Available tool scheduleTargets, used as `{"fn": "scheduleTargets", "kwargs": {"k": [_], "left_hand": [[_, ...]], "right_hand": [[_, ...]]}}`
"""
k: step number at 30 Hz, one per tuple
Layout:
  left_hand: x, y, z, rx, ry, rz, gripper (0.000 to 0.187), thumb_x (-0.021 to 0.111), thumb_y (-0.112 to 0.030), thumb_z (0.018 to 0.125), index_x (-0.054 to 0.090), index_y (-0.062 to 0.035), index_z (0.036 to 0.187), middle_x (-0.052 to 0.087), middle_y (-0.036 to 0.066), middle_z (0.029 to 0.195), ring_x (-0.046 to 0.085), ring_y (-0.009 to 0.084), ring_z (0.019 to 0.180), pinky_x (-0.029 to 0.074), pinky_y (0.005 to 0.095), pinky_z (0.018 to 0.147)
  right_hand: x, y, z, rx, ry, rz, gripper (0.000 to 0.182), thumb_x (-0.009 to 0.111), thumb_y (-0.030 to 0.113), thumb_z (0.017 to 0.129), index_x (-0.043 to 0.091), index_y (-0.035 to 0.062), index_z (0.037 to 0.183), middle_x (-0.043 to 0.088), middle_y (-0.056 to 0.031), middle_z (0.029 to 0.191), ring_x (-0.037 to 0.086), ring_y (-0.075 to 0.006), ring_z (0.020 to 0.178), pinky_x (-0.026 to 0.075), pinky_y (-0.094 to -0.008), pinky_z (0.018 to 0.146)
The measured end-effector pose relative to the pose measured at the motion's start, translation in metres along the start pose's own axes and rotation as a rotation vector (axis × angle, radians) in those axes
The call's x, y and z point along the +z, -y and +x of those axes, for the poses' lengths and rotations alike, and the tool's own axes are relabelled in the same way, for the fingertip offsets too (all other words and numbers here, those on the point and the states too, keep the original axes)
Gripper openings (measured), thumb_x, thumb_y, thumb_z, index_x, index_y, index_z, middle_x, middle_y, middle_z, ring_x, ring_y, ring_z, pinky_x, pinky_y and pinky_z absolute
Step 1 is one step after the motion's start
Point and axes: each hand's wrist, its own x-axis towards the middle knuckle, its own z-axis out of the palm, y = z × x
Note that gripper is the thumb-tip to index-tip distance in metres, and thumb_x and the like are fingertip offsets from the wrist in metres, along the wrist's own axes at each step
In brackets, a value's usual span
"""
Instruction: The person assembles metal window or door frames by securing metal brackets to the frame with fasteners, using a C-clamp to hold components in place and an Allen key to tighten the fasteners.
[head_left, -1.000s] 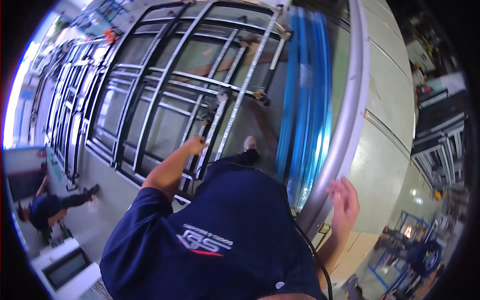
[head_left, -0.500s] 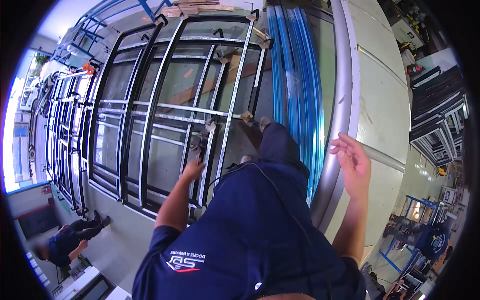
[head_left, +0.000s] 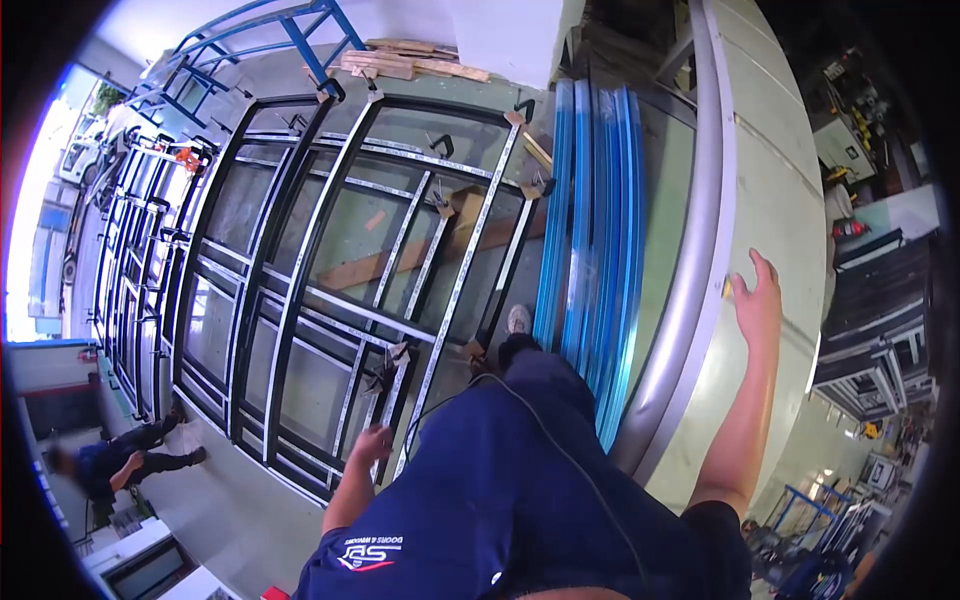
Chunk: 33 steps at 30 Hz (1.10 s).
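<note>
My left hand [head_left: 371, 446] hangs beside the lower ends of the black frames [head_left: 283, 340], with its fingers curled in and nothing visible in them. Over the pale panelled surface [head_left: 775, 200] on the right, my right hand [head_left: 757, 298] is raised with its fingers apart, holding nothing. Between the frames and a grey rounded edge [head_left: 668, 375] lie long bars in blue film [head_left: 590, 230]. Small clamps [head_left: 441, 146] grip the frames at several corners. A shoe [head_left: 518, 320] shows on the floor between the frames and the blue bars.
Wood strips [head_left: 410, 60] lie beside a blue metal rack [head_left: 300, 40] at the top. Another person [head_left: 125, 462] is at the lower left. Dark frame pieces [head_left: 875, 330] are stacked at the far right. A thin cable [head_left: 560, 440] runs down over the shirt.
My right hand has moved up and to the right, farther over the pale surface. My left hand has drawn down, away from the frame corner. The whole view has shifted.
</note>
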Motion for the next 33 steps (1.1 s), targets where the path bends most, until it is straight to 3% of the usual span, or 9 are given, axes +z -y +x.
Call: {"fn": "scheduleTargets", "kwargs": {"k": [1,3,4,9,14,19,22,26,33], "left_hand": [[0.006,-0.07,0.011,-0.043,-0.053,-0.071,0.036,0.058,-0.031,0.093,0.06,-0.0012,0.113,0.065,0.01,0.1,0.064,0.0212,0.091,0.056,0.0387,0.065],[0.01,-0.188,-0.002,0.582,-0.339,0.252,0.034,0.063,-0.026,0.091,0.062,-0.002,0.116,0.065,0.009,0.097,0.062,0.0197,0.091,0.053,0.0322,0.063],[0.001,-0.232,0.011,0.342,-0.264,0.239,0.039,0.064,-0.023,0.091,0.058,-0.0035,0.124,0.065,0.009,0.098,0.062,0.0179,0.089,0.052,0.0295,0.065],[0.004,-0.398,-0.046,0.514,-0.272,0.059,0.051,0.064,-0.023,0.092,0.047,-0.0031,0.136,0.066,0.008,0.106,0.061,0.0127,0.08,0.051,0.0257,0.062],[0.002,-0.392,-0.015,0.414,-0.259,0.114,0.051,0.064,-0.026,0.091,0.05,-0.0041,0.135,0.067,0.011,0.104,0.06,0.0124,0.065,0.051,0.0267,0.061],[0.0,-0.266,0.052,0.183,-0.136,0.127,0.055,0.066,-0.029,0.089,0.05,0.0001,0.133,0.067,0.012,0.104,0.065,0.0191,0.085,0.055,0.0303,0.065],[0.027,-0.259,0.035,-0.18,-0.087,0.075,0.057,0.068,-0.032,0.087,0.052,0.001,0.131,0.067,0.014,0.105,0.066,0.0221,0.087,0.057,0.0351,0.067],[0.042,-0.277,0.044,-0.146,0.017,0.171,0.055,0.066,-0.032,0.089,0.052,0.0002,0.131,0.066,0.014,0.103,0.066,0.0236,0.089,0.057,0.0354,0.066],[0.067,-0.36,0.095,0.269,-0.042,0.107,0.052,0.064,-0.03,0.091,0.052,-0.0003,0.131,0.068,0.017,0.105,0.066,0.0185,0.079,0.055,0.0315,0.063]], "right_hand": [[0.001,-0.013,0.028,0.079,0.126,-0.057,0.058,0.064,0.029,0.088,0.045,0.011,0.14,0.044,-0.0185,0.143,0.048,-0.0379,0.126,0.041,-0.0433,0.104],[0.009,-0.026,0.072,0.167,0.199,-0.133,0.062,0.064,0.033,0.087,0.043,0.0106,0.141,0.042,-0.0208,0.144,0.046,-0.0374,0.128,0.04,-0.043,0.105],[0.012,-0.031,0.085,0.271,0.272,-0.226,0.066,0.064,0.038,0.087,0.042,0.0102,0.142,0.04,-0.0231,0.145,0.045,-0.0368,0.13,0.039,-0.0427,0.106],[0.023,-0.035,0.113,0.334,0.579,-0.055,0.077,0.069,0.042,0.08,0.043,0.0042,0.141,0.046,-0.0226,0.141,0.051,-0.0352,0.125,0.042,-0.0406,0.104],[0.035,-0.034,0.103,0.265,0.53,-0.182,0.077,0.072,0.037,0.077,0.042,0.0068,0.141,0.051,-0.0188,0.133,0.06,-0.0359,0.11,0.049,-0.0428,0.094],[0.034,-0.026,0.105,0.283,0.591,-0.323,0.088,0.077,0.031,0.073,0.032,0.0119,0.146,0.042,-0.0215,0.144,0.06,-0.0385,0.112,0.051,-0.0429,0.093],[0.033,-0.025,0.108,0.297,0.6,-0.351,0.089,0.078,0.03,0.073,0.031,0.0126,0.147,0.04,-0.0216,0.146,0.061,-0.0374,0.11,0.052,-0.0426,0.091],[0.031,-0.024,0.105,0.286,0.575,-0.341,0.085,0.078,0.027,0.074,0.034,0.0119,0.144,0.041,-0.0228,0.145,0.063,-0.0372,0.106,0.053,-0.0427,0.088],[0.03,-0.025,0.111,0.295,0.646,-0.301,0.081,0.078,0.024,0.075,0.033,0.0099,0.141,0.038,-0.0262,0.144,0.064,-0.0402,0.101,0.054,-0.0448,0.085]]}}
